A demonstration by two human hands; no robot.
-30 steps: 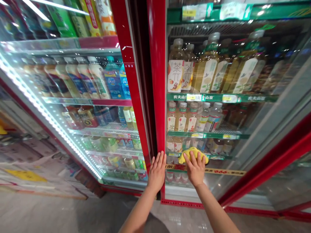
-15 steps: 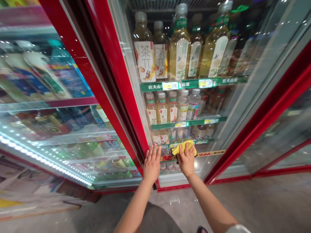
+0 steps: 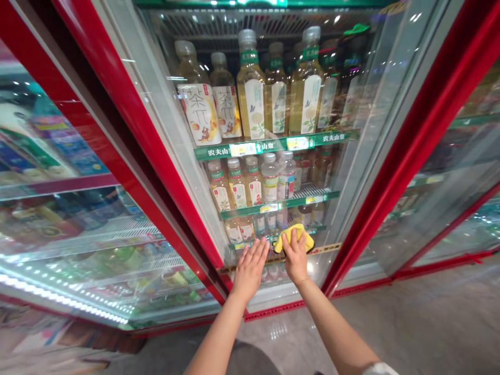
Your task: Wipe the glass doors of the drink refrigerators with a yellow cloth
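My left hand (image 3: 250,271) lies flat against the lower part of the glass door (image 3: 269,291) of a drinks fridge, its fingers stretched out and empty. Just to the right, my right hand (image 3: 297,260) presses a yellow cloth (image 3: 294,238) with a dark edge on the same glass. The fingers spread over the cloth, and the thumb is partly hidden. Behind the glass stand bottled teas (image 3: 255,104) on green-edged shelves (image 3: 277,146). A printed strip (image 3: 330,249) crosses the glass at the height of the hands.
Red door frames (image 3: 390,161) run along both sides of this door. Another lit fridge (image 3: 78,219) with bottles stands at left, and more glass doors (image 3: 441,208) continue at right. Grey shiny floor (image 3: 422,323) lies below. Flat printed goods (image 3: 58,338) appear at the lower left.
The view has swung right and the fridge appears shifted left. My left hand has moved right, from the door's left edge onto the glass. The cloth has slid slightly right across the pane.
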